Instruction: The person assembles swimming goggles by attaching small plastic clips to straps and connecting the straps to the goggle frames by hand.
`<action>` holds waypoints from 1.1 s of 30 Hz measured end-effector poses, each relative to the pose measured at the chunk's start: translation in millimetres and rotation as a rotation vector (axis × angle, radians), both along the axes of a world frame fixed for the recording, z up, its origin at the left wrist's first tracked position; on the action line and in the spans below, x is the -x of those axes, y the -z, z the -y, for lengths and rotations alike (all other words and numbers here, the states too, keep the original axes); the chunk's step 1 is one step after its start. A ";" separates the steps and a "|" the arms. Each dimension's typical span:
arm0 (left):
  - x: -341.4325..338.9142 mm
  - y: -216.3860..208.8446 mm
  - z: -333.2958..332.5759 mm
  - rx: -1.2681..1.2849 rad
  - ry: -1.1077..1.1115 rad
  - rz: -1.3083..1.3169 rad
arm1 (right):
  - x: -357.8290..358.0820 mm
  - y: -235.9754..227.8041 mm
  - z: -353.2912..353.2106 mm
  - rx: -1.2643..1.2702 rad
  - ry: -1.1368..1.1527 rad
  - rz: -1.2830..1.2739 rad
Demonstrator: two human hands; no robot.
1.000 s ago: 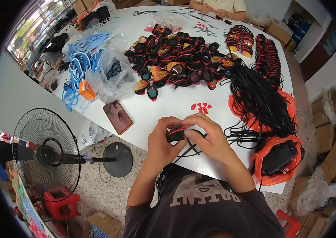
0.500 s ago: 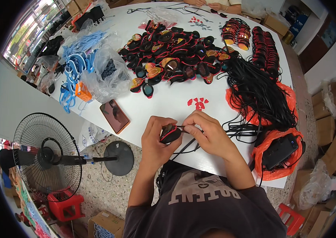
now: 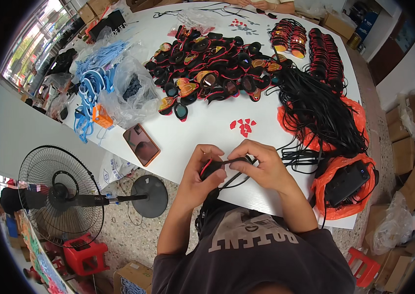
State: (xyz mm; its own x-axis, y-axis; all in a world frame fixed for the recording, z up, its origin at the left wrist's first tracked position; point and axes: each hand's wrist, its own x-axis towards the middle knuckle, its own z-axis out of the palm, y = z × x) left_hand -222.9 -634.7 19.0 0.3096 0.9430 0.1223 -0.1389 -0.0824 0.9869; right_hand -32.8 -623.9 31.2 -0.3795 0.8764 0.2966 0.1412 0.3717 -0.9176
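Hands shifting nearer table edge since earlier frame. Left hand [image 3: 201,171] gripping black swim goggles [image 3: 212,169] at near edge of white table [image 3: 202,127]; right hand [image 3: 261,166] pinching black strap [image 3: 232,160] against them. Goggle pile [image 3: 212,68], strap bundle [image 3: 320,108], phone [image 3: 141,144] lying beyond.

I see my left hand [image 3: 201,172] and right hand [image 3: 261,166] meeting over the table's [image 3: 202,132] near edge, a goggle piece [image 3: 213,169] between them. A phone [image 3: 141,144] lies to their left, goggles [image 3: 212,68] heaped behind, straps [image 3: 315,108] to the right (spilling onto bags). A fan [image 3: 58,193] stands on the floor, left.
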 end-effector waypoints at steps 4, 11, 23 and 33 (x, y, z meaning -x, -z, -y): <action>-1.1 0.8 -3.3 0.190 0.094 0.226 | -1.3 1.8 -8.5 -0.174 0.067 -0.063; -1.9 -6.8 -6.3 0.256 0.104 0.097 | -1.9 -10.5 -6.8 -0.180 0.131 -0.004; -4.6 -7.2 -1.3 0.139 0.061 0.151 | 0.4 -7.7 -0.6 0.067 0.153 0.027; 2.6 -8.3 -2.2 0.167 0.197 0.338 | -5.0 -5.0 -2.9 -0.154 0.019 0.132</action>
